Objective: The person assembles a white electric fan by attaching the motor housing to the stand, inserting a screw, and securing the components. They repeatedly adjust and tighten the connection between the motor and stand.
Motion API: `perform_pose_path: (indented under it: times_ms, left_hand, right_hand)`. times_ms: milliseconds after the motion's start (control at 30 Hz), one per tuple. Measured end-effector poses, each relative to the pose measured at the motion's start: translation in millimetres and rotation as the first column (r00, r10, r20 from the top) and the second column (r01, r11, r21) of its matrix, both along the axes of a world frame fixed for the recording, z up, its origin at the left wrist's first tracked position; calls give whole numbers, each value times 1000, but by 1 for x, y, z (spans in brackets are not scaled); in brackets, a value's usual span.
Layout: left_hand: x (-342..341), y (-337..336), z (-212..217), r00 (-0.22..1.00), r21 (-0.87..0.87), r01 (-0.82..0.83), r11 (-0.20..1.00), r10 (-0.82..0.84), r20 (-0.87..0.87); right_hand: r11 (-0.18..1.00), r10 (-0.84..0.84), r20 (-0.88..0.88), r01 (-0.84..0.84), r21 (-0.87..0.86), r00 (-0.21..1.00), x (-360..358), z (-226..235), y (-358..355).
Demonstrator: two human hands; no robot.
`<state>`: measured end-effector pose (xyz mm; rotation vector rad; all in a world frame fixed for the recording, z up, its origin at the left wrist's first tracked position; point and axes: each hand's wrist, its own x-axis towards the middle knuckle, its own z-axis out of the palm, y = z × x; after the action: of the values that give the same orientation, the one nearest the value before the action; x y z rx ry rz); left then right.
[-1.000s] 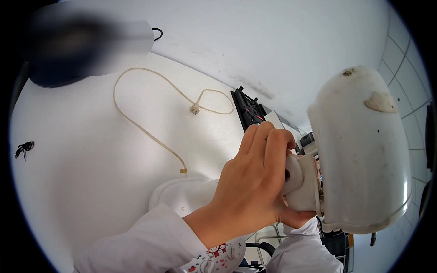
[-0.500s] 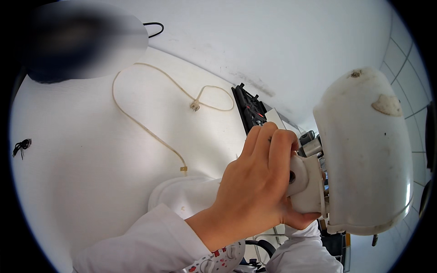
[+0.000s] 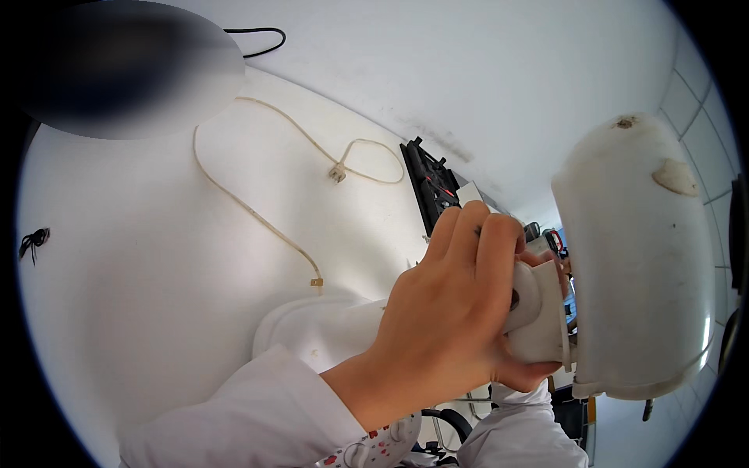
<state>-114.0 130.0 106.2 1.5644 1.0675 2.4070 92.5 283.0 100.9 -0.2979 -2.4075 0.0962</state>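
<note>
One white plastic housing, scuffed and rounded, is held up at the right of the view, its long axis running nearly vertical from a stained top end down to a lipped lower edge. From its left flank a short white collar piece sticks out sideways, toward the hand. The left hand is curled round that collar, fingers folded over the top and pressed close together, thumb underneath, so the grip is closed tight on it. Of the right hand only a white sleeve shows at the lower edge; whether it grips anything cannot be told. Below and left lies a white table, its curved far edge meeting a pale wall. On the table rest a cream cable in loose loops, a white oval part just behind the wrist, and a black device at the far edge. Bare tabletop stretches wide to the left.
</note>
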Motion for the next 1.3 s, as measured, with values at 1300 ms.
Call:
perform_pose_path:
  times_ms: [1300]
  left_hand:
    - [3,2,0,999,-13,-19,1000,19,43]
  right_hand:
    - [998,-18,120,25,-60,993,-5,6,4]
